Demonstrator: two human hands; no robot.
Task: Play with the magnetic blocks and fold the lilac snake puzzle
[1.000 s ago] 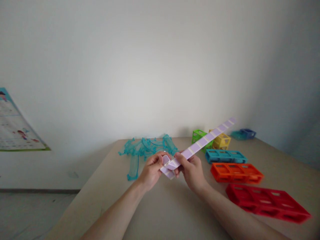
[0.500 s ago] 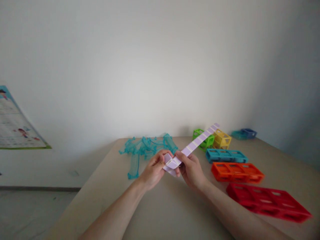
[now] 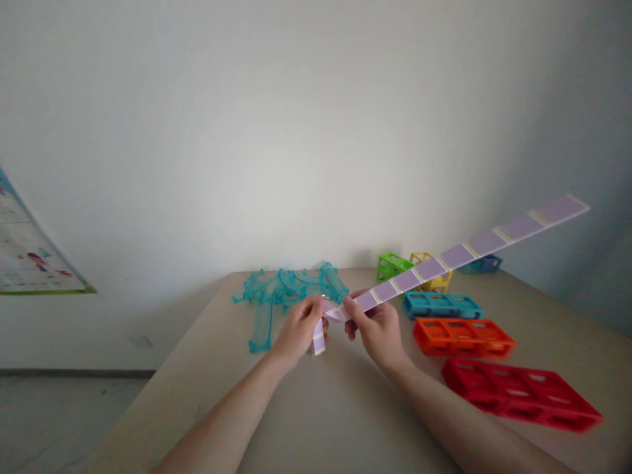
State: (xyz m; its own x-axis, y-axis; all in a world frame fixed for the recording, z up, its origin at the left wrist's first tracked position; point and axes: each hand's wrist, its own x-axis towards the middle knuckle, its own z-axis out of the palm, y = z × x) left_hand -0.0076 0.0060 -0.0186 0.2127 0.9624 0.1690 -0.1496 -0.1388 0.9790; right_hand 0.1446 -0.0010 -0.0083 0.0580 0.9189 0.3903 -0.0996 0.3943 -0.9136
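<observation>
A long strip of pale purple squares (image 3: 459,254) stretches from between my hands up and to the right, over the coloured frames. My left hand (image 3: 299,329) pinches the strip's near end, and a short piece hangs down below its fingers. My right hand (image 3: 376,326) pinches the strip just beside it. Both hands hover above the beige table (image 3: 326,408).
Clear teal curved track pieces (image 3: 286,293) lie at the table's back. On the right lie red (image 3: 521,394), orange (image 3: 461,337) and teal (image 3: 441,305) frames, with green (image 3: 392,266) and yellow (image 3: 428,270) cubes and blue pieces (image 3: 486,264) behind. A poster (image 3: 29,253) hangs on the left wall.
The strip has been drawn out much longer and now reaches far up to the right. Its folded near end has come undone and hangs from my left hand.
</observation>
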